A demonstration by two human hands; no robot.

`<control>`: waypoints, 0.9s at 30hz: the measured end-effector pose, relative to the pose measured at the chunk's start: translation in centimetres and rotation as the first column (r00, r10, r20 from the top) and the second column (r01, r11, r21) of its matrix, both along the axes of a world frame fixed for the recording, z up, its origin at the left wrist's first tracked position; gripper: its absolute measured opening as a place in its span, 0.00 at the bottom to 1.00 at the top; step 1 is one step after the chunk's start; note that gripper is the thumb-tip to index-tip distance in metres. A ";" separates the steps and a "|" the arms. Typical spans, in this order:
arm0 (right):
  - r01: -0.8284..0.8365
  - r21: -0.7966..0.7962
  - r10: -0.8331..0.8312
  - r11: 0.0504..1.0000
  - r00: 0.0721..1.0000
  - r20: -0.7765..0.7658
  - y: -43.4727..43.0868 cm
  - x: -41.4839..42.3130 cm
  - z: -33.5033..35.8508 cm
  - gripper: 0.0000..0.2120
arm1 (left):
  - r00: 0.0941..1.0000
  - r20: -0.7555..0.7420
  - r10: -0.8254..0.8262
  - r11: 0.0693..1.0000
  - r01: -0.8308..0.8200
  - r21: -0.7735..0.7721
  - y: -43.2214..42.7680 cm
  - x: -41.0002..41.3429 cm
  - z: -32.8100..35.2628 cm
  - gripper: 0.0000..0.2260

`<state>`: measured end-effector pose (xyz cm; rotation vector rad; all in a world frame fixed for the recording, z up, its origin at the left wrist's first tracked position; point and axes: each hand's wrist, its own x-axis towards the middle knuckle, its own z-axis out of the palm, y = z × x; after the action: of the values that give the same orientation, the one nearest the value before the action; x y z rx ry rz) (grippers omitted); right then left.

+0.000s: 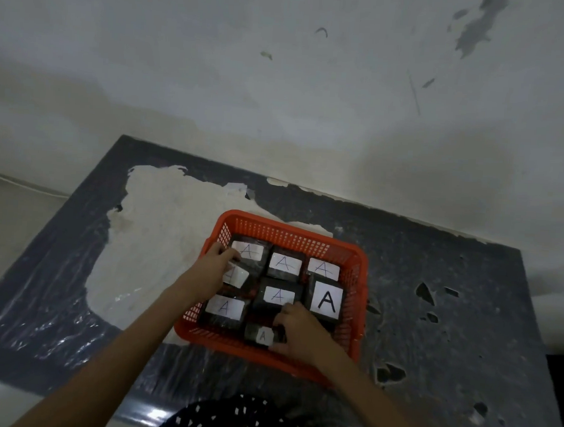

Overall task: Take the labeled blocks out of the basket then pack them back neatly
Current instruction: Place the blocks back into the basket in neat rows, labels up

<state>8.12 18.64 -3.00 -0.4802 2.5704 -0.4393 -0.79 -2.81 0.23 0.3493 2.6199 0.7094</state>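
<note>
I look down on a dark table (432, 321) with a worn pale patch on its left part, pushed against a wall. Nothing labeled lies on it outside the basket (353, 260), so every block I can see sits inside. From that alone I cannot tell whether I am at the start, before unpacking, or near the end, with repacking almost done; the rows look fairly neat, which leans toward the end, but that is only my guess.

The orange basket stands near the table's middle and is nearly full. It holds dark blocks, each with a white label marked A: three across the far row, a middle block (279, 295), a big-label block (326, 302) at the right, a near-left block (224, 308), and a small block (261, 336) against the near wall.

My left hand (216, 265) reaches in at the left side, fingers curled on a tilted block (235, 275) that sits askew. My right hand (300, 330) pinches the small block's right end. At the bottom edge is a dark perforated thing (228, 418); I cannot tell what.
</note>
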 end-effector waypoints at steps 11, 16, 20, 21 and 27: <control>0.044 0.155 -0.005 0.987 0.970 -0.242 -1.1 -3.6 -1.5 0.34 | 0.985 -0.157 -0.070 0.936 0.010 -0.352 1.7 0.6 -4.1 0.24; 0.081 0.168 -0.037 0.983 0.968 -0.248 -1.3 -3.7 -2.6 0.38 | 0.944 -0.249 -0.217 0.889 0.086 -0.449 1.4 1.0 -5.6 0.24; 0.109 0.125 -0.075 0.986 0.965 -0.252 -1.1 -3.7 -2.9 0.37 | 0.963 -0.202 -0.178 0.955 0.119 -0.272 1.5 1.6 -6.1 0.22; 0.098 0.114 -0.068 0.989 0.967 -0.246 -1.0 -3.7 -2.9 0.36 | 0.968 -0.192 -0.163 0.966 0.117 -0.231 1.4 1.9 -6.3 0.22; 0.059 -0.061 -0.071 0.996 0.972 -0.223 0.2 -3.2 -1.3 0.29 | 0.992 -0.029 -0.122 0.979 0.115 -0.167 0.9 3.7 -7.9 0.39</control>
<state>4.90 18.84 -4.31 -0.4905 2.8058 -0.5036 2.93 -1.90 -7.71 0.4694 2.6462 0.4463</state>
